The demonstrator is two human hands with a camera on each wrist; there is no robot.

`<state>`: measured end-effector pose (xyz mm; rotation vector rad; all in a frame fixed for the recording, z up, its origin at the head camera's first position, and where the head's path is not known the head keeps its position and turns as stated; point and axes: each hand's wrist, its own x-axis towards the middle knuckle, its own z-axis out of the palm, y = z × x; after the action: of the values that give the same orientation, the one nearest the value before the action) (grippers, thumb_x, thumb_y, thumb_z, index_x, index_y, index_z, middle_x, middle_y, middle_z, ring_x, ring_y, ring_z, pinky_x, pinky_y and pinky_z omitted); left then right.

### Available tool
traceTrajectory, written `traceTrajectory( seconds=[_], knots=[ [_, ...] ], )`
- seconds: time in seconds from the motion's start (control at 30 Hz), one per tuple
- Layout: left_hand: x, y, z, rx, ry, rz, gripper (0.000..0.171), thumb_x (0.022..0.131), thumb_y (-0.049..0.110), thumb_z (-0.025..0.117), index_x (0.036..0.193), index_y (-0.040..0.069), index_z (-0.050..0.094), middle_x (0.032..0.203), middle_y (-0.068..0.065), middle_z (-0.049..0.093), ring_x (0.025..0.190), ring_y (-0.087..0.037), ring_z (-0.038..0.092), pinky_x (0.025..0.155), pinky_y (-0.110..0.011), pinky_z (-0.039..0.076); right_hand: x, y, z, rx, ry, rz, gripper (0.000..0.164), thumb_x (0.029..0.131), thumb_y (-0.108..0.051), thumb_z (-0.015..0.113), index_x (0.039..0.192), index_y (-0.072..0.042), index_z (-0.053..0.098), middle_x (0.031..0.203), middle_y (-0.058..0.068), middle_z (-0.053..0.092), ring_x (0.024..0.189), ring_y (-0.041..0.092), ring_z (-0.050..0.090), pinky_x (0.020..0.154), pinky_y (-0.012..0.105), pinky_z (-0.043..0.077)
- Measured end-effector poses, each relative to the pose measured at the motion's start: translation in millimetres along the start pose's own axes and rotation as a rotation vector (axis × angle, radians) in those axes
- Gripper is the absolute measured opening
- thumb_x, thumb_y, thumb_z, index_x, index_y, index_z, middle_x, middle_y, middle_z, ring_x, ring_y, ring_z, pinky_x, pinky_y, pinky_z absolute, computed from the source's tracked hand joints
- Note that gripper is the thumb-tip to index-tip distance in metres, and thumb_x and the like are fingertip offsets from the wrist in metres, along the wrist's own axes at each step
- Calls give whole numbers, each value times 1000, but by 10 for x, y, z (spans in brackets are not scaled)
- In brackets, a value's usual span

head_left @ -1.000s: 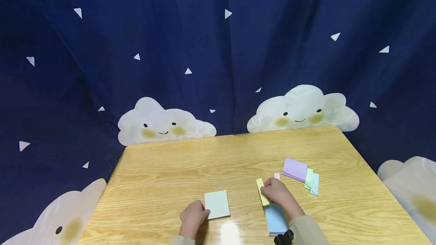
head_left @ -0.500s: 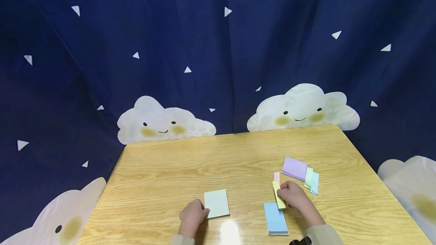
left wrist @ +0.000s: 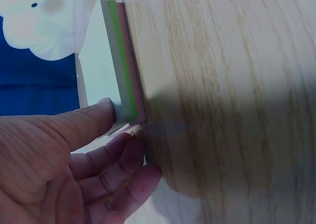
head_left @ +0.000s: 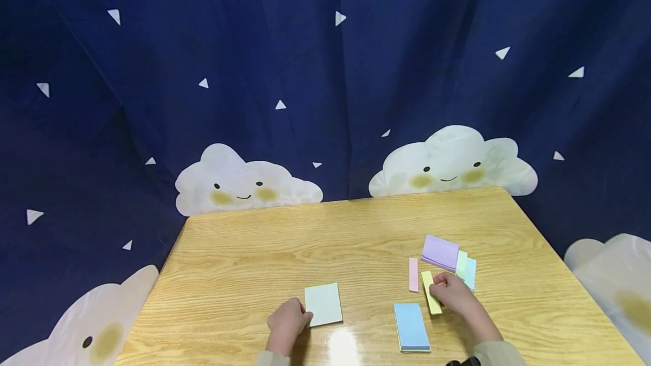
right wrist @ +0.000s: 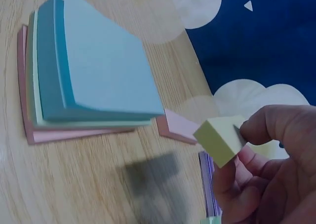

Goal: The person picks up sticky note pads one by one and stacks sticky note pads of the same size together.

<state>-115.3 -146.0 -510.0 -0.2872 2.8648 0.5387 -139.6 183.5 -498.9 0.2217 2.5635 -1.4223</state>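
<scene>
My left hand point(head_left: 287, 318) pinches the near-left corner of a square stack of sticky notes point(head_left: 324, 304), thumb on top and fingers curled at the lower edge. In the left wrist view the stack's layers show: a pale pad point(left wrist: 101, 61) on top, then green and pink. With thumb and fingers, my right hand point(head_left: 456, 294) grips a narrow yellow sticky note pad point(head_left: 430, 292). That pad point(right wrist: 219, 139) hangs above the table, its shadow apart from it in the right wrist view. Left of it lies a narrow pink sticky note pad point(head_left: 413, 274).
A stack topped by a blue sticky note pad point(head_left: 411, 325) lies between the hands, with pale green and pink layers below. Purple sticky notes point(head_left: 440, 252) lie farther back, with narrow green point(head_left: 461, 265) and light blue pads point(head_left: 471, 271) at their right. A dark curtain point(head_left: 325, 72) hangs behind the wooden table point(head_left: 244, 253).
My right hand has carried the yellow pad rightward from above the blue stack, past the pink pad, which now shows fully. My left hand has stayed at the square stack.
</scene>
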Motion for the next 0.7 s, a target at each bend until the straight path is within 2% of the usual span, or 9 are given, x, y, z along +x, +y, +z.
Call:
traceTrajectory(
  seconds=[0.53, 0.7],
  knots=[
    [-5, -6, 5, 16, 4, -2, 20, 77, 27, 65, 69, 11, 56, 67, 0, 55, 58, -15, 47, 58, -39, 39, -14, 318, -187, 15, -11, 37, 29, 75, -6, 48, 96, 13, 47, 71, 6, 52, 60, 16, 49, 53, 27, 41],
    [-2, 4, -2, 11, 13, -4, 20, 77, 27, 66, 69, 12, 57, 67, -1, 56, 59, -16, 48, 58, -40, 39, -63, 380, -194, -1, -12, 45, 25, 73, -5, 49, 92, 12, 48, 65, 4, 47, 55, 13, 43, 47, 23, 36]
  ],
)
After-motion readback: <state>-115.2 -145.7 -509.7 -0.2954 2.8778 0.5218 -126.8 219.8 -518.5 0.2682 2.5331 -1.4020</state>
